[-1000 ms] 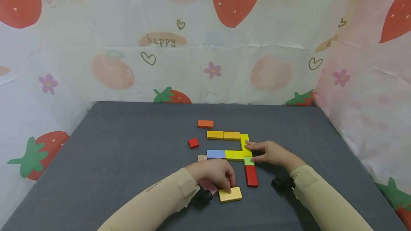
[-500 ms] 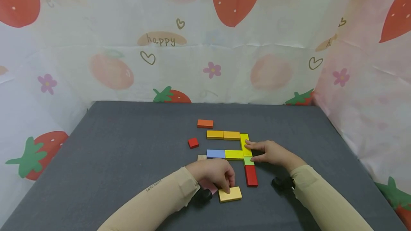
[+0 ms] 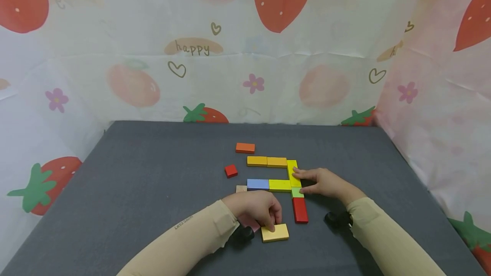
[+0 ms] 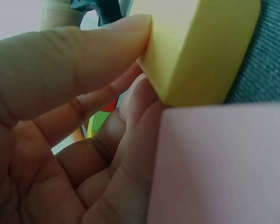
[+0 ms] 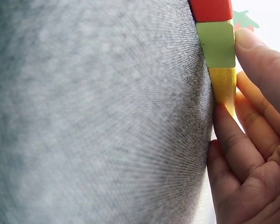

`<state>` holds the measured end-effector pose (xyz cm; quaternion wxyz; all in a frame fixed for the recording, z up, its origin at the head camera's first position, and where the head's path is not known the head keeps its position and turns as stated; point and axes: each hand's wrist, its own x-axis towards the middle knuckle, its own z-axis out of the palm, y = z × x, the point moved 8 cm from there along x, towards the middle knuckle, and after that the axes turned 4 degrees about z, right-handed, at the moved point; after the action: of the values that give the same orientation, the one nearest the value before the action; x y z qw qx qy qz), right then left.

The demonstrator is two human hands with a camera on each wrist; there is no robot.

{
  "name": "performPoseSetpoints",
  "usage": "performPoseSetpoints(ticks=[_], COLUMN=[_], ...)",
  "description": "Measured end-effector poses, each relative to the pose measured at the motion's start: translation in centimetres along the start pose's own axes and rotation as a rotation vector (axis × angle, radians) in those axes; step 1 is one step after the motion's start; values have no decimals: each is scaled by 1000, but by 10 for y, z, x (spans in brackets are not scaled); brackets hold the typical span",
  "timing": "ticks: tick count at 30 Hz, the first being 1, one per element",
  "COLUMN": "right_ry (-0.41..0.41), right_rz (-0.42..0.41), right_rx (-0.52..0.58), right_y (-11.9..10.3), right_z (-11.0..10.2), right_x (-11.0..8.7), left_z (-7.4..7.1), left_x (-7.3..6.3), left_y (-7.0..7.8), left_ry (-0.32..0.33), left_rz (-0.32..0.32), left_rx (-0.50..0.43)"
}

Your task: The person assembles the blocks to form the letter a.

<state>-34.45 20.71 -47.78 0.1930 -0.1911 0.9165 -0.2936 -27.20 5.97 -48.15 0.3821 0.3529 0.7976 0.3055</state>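
My left hand pinches a corner of a pale yellow block between thumb and curled fingers. A pink block lies partly under that hand; in the left wrist view its flat face touches the pale yellow block's corner. My right hand rests its fingertips on an upright-lying yellow block, while its thumb touches the edge of a small green block. Against the green block's near end lies a red block. From the column, a second yellow block and a blue block run left.
Two orange-yellow blocks form the far row, meeting the column's top. An orange block and a small red block lie apart on the grey cloth. A small tan block shows beside the blue one.
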Motion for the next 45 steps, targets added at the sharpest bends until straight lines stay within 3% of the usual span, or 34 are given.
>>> performPoseSetpoints(ticks=[17,22,31,37,41,45], right_ry=[8,6,-4,-12,-9,-10], right_rz=[-16,-18,-11,-11,-6,-7], right_rx=[-13,-18,-6,-11,-15,-4], right_y=[-1,0,1,0,0,0], right_z=[-3,-3,-2,0,1,1], right_x=[-1,-1,-2,-2,-1,-1], left_z=[-2,-11,-50,-75,-99,-122], left_x=[-2,-7,-23,-39,-55,-71], left_y=[5,6,-5,-20,-40,-70], left_ry=[-1,35,221,327,451,598], left_rz=[13,24,50,30,-11,-121], left_rx=[-1,-12,-60,-132,-144,-157])
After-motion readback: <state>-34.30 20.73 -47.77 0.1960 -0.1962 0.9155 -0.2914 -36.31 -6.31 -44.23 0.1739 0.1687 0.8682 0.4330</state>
